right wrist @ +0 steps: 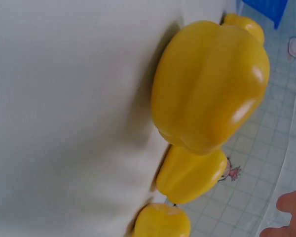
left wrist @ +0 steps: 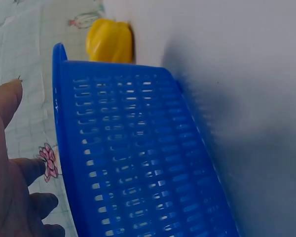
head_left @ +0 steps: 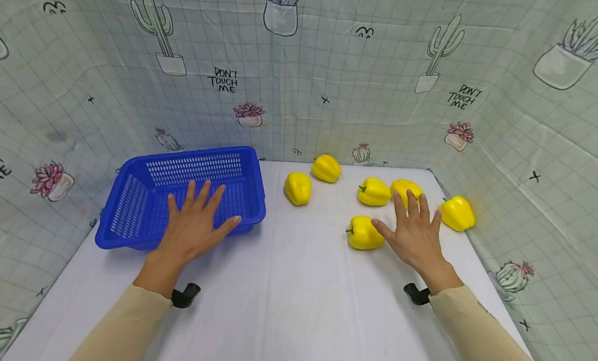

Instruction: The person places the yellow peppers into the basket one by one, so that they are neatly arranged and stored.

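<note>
Six yellow bell peppers [head_left: 366, 234] lie outside the blue plastic basket [head_left: 127, 205]; handling apparently all left. Left hand [head_left: 190, 227], right hand [head_left: 416, 237]: fingers spread, gripping nothing.

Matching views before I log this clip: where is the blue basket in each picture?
Head: the blue basket is left of centre, partly covered by the left hand.
Left wrist: its slotted side fills the middle.
Right wrist: only a corner, top edge, right of centre.
Shared landmark: the grid-printed cloth.

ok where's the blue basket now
In the head view, the blue basket sits on the left, by the left hand, with a yellow pepper to its right.
</note>
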The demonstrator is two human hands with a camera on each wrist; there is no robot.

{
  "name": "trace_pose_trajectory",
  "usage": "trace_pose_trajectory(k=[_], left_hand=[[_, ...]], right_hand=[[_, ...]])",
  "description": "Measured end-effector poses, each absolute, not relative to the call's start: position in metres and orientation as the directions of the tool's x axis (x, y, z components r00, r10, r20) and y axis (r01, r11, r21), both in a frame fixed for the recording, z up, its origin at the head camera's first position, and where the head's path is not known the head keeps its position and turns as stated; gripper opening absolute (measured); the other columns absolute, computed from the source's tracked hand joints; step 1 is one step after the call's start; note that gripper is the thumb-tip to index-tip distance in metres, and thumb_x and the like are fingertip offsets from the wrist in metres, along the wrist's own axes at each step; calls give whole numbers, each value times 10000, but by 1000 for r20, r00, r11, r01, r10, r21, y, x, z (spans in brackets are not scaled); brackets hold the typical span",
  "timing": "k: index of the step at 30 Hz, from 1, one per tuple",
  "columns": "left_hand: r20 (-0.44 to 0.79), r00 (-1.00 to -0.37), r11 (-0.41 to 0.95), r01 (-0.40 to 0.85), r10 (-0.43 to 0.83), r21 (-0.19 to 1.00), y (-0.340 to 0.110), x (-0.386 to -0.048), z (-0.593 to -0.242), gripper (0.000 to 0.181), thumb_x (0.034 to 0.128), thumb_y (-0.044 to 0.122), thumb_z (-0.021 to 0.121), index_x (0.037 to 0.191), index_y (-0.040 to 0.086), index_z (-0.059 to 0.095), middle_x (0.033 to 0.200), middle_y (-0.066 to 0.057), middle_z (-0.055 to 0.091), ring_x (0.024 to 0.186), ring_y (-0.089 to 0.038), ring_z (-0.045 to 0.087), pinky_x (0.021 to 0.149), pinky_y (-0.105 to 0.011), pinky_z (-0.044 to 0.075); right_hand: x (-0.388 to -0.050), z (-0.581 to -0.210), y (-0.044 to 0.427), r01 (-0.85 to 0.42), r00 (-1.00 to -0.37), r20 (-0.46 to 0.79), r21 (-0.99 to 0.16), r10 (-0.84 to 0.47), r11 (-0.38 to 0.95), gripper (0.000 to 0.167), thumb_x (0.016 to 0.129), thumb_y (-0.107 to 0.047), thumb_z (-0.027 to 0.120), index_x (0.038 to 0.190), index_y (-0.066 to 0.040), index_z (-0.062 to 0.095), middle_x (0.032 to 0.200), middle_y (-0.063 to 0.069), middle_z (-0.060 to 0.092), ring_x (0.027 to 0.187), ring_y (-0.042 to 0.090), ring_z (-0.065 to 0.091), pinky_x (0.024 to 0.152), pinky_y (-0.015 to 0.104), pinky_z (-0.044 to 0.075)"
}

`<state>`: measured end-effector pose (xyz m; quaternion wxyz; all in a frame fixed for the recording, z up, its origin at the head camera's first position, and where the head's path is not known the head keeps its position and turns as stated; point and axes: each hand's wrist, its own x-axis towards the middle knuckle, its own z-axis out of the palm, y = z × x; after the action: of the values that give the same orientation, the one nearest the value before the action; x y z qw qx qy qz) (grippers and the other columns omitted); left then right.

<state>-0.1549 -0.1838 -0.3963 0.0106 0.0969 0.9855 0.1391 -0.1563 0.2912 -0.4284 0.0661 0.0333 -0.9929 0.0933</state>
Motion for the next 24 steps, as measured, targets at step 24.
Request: trace_pose_trajectory(k=[24], left_hand=[[16,-976,945,216,219,244,-186,-156,-402,961,996,787,402,1699,156,224,1750,-256,122,1609,-521,-42,1171,-846,-104]], right_hand=[[-158,-428,264,-111,-982,165,-128,-89,986,968,1001,-699,537,1686,-84,234,1753,249,120,1603,538,60,1196,836,-57]])
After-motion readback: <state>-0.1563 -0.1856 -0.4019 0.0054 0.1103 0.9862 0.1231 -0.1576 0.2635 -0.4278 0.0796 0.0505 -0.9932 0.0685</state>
